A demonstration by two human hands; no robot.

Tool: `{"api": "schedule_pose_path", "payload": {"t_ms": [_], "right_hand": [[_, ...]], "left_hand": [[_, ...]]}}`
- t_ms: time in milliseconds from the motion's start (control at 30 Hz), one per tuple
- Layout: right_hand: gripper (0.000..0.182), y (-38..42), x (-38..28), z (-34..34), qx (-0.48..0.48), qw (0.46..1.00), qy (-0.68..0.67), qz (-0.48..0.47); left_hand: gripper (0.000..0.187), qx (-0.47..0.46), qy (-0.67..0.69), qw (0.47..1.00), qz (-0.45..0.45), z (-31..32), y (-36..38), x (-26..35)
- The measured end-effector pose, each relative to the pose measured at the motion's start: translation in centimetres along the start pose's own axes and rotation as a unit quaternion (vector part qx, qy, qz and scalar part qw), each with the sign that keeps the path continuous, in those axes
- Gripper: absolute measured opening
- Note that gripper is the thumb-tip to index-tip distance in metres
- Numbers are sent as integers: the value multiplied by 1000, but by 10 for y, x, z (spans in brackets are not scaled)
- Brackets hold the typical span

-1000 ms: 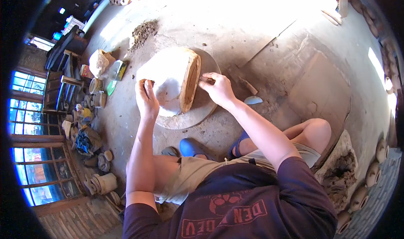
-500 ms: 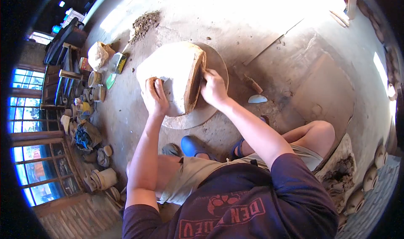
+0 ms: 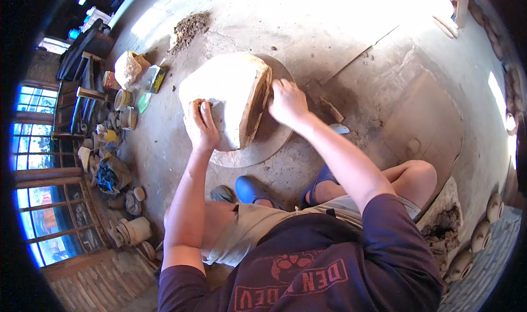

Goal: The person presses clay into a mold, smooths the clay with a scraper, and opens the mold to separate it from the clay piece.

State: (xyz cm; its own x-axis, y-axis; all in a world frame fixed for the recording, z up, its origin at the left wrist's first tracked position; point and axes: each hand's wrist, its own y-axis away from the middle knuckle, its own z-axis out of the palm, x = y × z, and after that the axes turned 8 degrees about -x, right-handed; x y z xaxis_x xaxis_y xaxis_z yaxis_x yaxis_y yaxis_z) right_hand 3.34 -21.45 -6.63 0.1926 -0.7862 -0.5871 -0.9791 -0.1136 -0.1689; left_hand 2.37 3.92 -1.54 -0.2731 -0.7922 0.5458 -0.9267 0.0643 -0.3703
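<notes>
A thick white block that looks like a plaster mould stands tilted on a round disc on the floor. Its brown-stained side faces right. My left hand rests on the bright left face, fingers and thumb bent around a small brown spot there, steadying the block. Just right of the stained side is my right hand, its fingers curled in. Whatever those fingers may hold is hidden.
Crumbled clay lies on the floor beyond the disc. A brown stick-like piece and a pale curved scrap lie to the right. Pots, a bag and tubs line the left. A clay-filled sack sits by my right knee.
My right hand has moved slightly up and right, away from the stained side, and its fingers have curled in. My left hand and the block have barely moved.
</notes>
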Motion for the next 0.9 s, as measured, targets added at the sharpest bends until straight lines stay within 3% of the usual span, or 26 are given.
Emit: {"api": "schedule_pose_path", "payload": {"t_ms": [133,233,567,733,833,867,900], "right_hand": [[25,-28,15,0,-43,987,133,-81],[25,-7,6,13,-74,981,156,-84],[21,41,-38,19,-208,966,121,-92],[28,48,-52,7,-279,956,-68,-51],[21,46,-56,-12,-383,858,-327,-98],[15,48,-55,-6,-443,741,-505,-4],[14,48,-53,-10,-386,758,-526,15]], "left_hand": [[24,10,5,1000,3,1,-2,2],[26,7,-25,1000,-5,1,1,7],[29,29,-49,998,-25,4,6,17],[30,57,-52,997,25,4,4,17],[29,38,-9,999,27,2,-1,1],[27,27,8,999,27,1,-1,-4],[25,17,25,999,28,-2,-2,-5]]}}
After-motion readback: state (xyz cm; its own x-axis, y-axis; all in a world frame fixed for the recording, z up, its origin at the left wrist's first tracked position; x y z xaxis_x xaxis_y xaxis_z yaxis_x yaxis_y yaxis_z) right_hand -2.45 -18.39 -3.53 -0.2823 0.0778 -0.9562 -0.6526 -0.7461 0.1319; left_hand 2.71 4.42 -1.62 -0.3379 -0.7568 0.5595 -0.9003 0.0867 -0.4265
